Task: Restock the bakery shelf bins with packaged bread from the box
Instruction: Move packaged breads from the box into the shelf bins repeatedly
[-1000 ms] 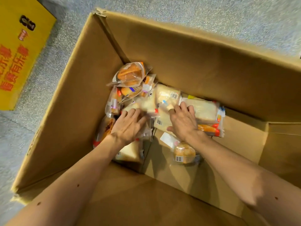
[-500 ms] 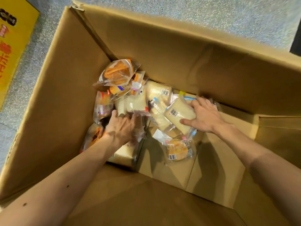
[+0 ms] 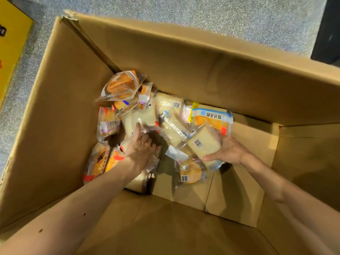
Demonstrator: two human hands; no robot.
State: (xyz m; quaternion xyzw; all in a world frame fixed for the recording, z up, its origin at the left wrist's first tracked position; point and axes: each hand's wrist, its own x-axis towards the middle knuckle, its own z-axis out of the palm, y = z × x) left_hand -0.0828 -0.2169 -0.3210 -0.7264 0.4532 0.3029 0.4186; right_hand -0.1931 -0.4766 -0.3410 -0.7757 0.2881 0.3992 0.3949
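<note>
A large open cardboard box (image 3: 184, 57) on the floor holds several packaged breads heaped at its bottom left. My right hand (image 3: 228, 150) grips a pale white bread slice pack (image 3: 203, 142) with a barcode label, lifted a little off the pile. My left hand (image 3: 141, 144) reaches into the heap, its fingers curled around a clear pack of white bread (image 3: 144, 117), thumb against it. A golden pastry pack (image 3: 120, 85) lies on top at the back. A round bun pack (image 3: 191, 171) lies on the box floor below my right hand.
A yellow-and-blue labelled pack (image 3: 211, 116) leans at the far wall of the box. Orange packs (image 3: 100, 161) lie at the left. A yellow carton (image 3: 11, 43) stands on the speckled floor at the left. A dark object (image 3: 329, 30) sits at the top right.
My right hand took hold of the white slice pack and drew it toward me, uncovering the yellow-and-blue pack. My left hand dug deeper into the heap.
</note>
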